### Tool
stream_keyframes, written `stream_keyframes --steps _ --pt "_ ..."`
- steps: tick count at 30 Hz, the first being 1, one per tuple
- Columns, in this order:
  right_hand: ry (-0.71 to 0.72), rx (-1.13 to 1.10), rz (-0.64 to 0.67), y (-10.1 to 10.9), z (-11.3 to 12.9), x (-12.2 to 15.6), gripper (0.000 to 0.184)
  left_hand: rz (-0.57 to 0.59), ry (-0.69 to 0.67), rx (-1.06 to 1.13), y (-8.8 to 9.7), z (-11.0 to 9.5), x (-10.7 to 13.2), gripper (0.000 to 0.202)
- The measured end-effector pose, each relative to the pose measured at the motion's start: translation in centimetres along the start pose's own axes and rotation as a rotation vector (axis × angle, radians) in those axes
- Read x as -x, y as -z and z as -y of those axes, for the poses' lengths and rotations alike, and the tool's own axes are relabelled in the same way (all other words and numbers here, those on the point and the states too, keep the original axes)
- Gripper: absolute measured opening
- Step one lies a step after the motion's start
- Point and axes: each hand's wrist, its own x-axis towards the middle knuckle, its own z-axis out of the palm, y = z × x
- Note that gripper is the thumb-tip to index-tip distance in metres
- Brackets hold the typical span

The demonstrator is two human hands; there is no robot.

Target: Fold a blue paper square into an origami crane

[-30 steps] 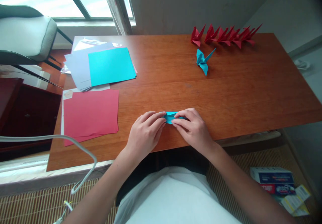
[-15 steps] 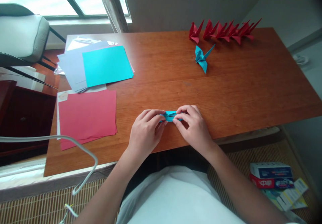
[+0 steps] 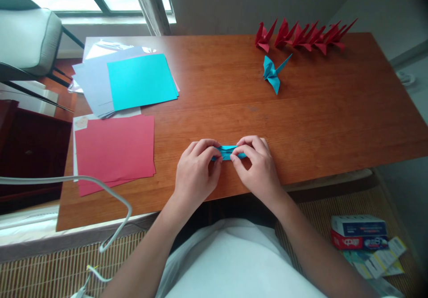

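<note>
Head view looks down on a reddish wooden surface. Near its front edge, the left hand and right hand meet over a small folded blue paper. The paper is a narrow strip lying flat on the wood, and only its middle shows between the two sets of fingertips. The left grip is closed on the strip's 9 o'clock end, thumb below and fingers curled over the top. The right grip is pinched together on the 3 o'clock end in the same way. The knuckles of both hands are bent and the wrists hang off the surface edge toward 6 o'clock.

A finished blue crane sits well apart from the hands at about 1 o'clock. Just beyond it, a row of red cranes stands packed close together along the far edge.

At 10 o'clock a cyan sheet lies on top of a fanned stack of pale grey sheets. A stack of red sheets lies at 9 o'clock from the hands, near the grey stack. A white cable loops past the surface's 7 o'clock corner.

On the woven floor mat at 4 o'clock, small printed boxes are piled. A grey padded chair stands by the window at 10 o'clock, off the surface.
</note>
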Motion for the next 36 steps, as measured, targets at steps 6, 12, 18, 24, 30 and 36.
stream_keyframes --steps 6,12,18,24,30,36 --pt "-0.011 -0.008 -0.007 -0.04 0.11 0.12 0.010 -0.012 0.008 0.000 -0.18 -0.09 -0.06 0.009" --pt "-0.013 0.011 -0.008 -0.15 0.18 0.01 0.011 -0.009 0.023 0.006 -0.22 -0.11 -0.20 0.009" --pt "-0.020 0.027 -0.012 -0.29 0.21 -0.01 0.010 -0.016 0.016 -0.003 -0.39 -0.15 -0.13 0.007" --pt "-0.010 0.034 -0.010 -0.37 0.18 0.06 0.010 -0.029 0.032 -0.055 -0.67 -0.16 -0.04 0.006" --pt "0.005 0.052 -0.020 -0.51 0.13 0.13 0.009 -0.032 0.044 -0.084 -0.85 -0.14 -0.05 0.004" --pt "0.011 0.047 -0.022 -0.61 0.06 0.29 0.007 -0.030 0.044 -0.114 -0.86 -0.25 -0.10 0.005"
